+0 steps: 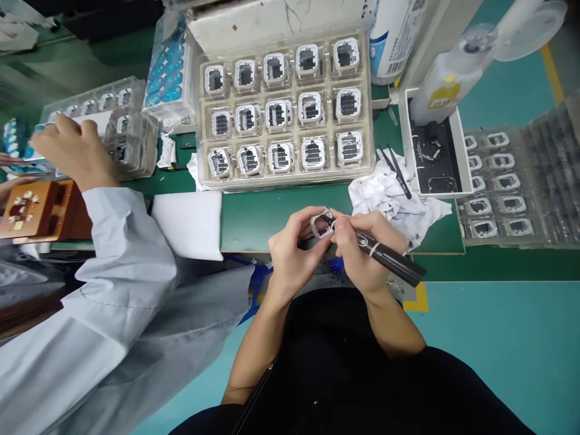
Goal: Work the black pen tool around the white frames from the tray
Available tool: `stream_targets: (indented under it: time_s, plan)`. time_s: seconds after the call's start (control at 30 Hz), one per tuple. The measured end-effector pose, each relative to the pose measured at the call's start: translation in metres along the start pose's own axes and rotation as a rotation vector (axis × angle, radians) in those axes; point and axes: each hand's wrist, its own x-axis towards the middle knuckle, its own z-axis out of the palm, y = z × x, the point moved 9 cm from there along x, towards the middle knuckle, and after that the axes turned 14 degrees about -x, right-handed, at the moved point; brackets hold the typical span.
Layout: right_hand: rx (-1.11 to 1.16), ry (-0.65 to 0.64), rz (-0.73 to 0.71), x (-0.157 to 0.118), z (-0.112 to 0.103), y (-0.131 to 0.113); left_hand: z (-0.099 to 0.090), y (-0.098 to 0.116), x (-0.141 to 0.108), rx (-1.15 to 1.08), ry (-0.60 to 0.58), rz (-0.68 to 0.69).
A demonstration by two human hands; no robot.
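Observation:
My left hand [296, 251] is closed on a small white square frame [321, 225], held up in front of my body at the table's front edge. In my right hand [367, 251] is a black pen-shaped tool [392, 261], its tip at the inside of the frame. Fingers of both hands meet around the frame and hide part of it. Beyond them lies a clear plastic tray [285, 178] with rows of similar white square frames with dark insides.
Black tweezers [399, 173] rest on a crumpled white cloth [385, 202]. A white box [466, 163] and bottle [446, 87] stand right. White foam sheet [188, 223], orange fixture [45, 210] and a co-worker's arm [122, 241] are at left. Stacked trays [544, 181] stand far right.

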Motion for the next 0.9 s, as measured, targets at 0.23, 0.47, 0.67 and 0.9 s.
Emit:
stream_targets:
  time_s: [0.23,0.47,0.67,0.9]
  plan:
    - [-0.16,0.012,-0.182,-0.002,0.002,-0.02,-0.002,0.003,0.0,0.011,0.038,0.03]
    - [-0.039,0.037,-0.083,0.003,0.0,-0.012,-0.002,0.0,-0.002,0.003,0.03,0.006]
    - [0.0,0.036,-0.09,0.002,0.001,-0.012,-0.002,0.002,-0.001,0.02,0.014,0.065]
    - [-0.022,0.036,-0.072,0.002,0.001,-0.01,-0.003,0.001,0.005,-0.111,0.01,0.005]
